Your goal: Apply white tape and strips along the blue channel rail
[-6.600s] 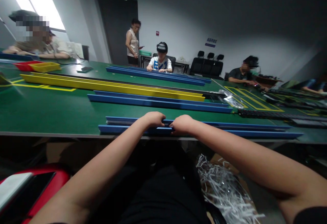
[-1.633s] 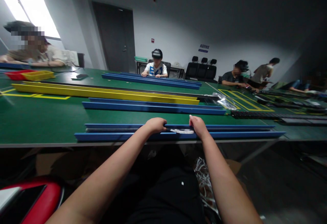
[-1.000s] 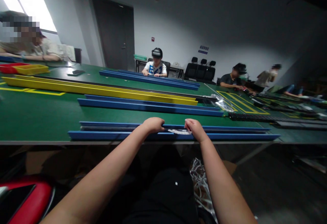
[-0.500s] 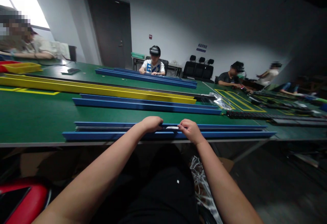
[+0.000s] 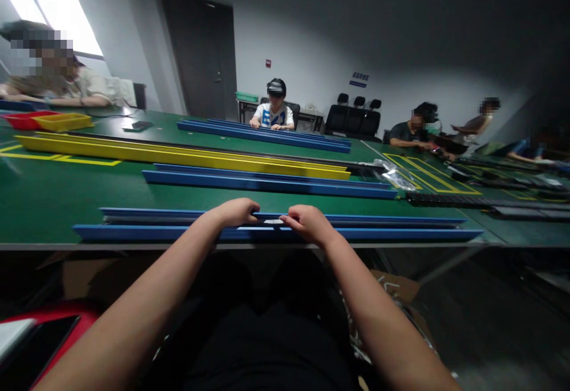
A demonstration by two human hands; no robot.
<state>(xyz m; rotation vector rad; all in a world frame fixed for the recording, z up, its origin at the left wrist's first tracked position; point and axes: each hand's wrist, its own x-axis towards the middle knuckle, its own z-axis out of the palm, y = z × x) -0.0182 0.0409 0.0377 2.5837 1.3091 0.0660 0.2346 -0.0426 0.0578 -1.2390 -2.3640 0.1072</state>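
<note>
Green worktable point(image 5: 89, 192) spans the frame, with a co-worker point(image 5: 276, 110) seated at its far side, upper centre. Since the preceding views, the front blue channel point(image 5: 146, 233) has shifted leftward against the channels behind, and both hands with it; less white strip point(image 5: 272, 221) shows between them. Judged from this, the same portion of the channel remains under the hands. Left hand point(image 5: 236, 211) is curled over the channel's upper wall; what its fingers grip cannot be told. Right hand point(image 5: 308, 223) appears to pinch the strip's right end, thumb against forefinger. Hands and left forearm conceal parts of the channel. Behind, and apart, lie a second blue channel point(image 5: 267, 185), a yellow channel point(image 5: 178, 155) and, right of centre, crumpled clear plastic point(image 5: 398, 177).
</note>
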